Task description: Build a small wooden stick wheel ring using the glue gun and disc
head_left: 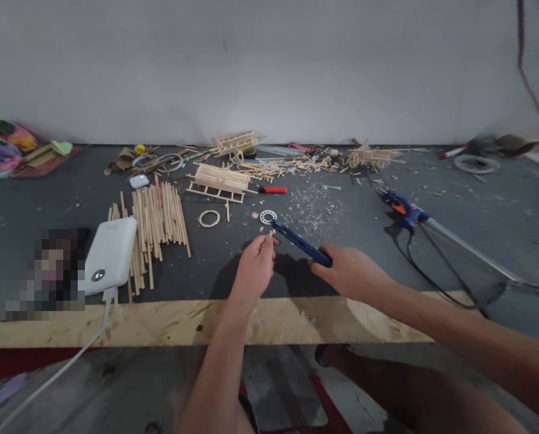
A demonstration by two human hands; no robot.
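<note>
My left hand (255, 265) is closed in a pinch on a small piece of wood (271, 232), held just above the dark tabletop (34, 199). My right hand (350, 271) grips the handle of a blue craft knife (299, 241), whose blade points up-left toward the small piece. A white ring-shaped part (268, 216) lies right beyond the knife tip. A small wooden ring (209, 218) lies to its left. Wood shavings (317, 208) cover the table past the knife.
A bundle of wooden sticks (158, 220) and a white power bank (110, 255) with a cable lie at left. A stick-built cart (219, 181), a red lighter (273, 189) and stick scraps sit further back. A blue glue gun (405, 211) with its cord lies at right.
</note>
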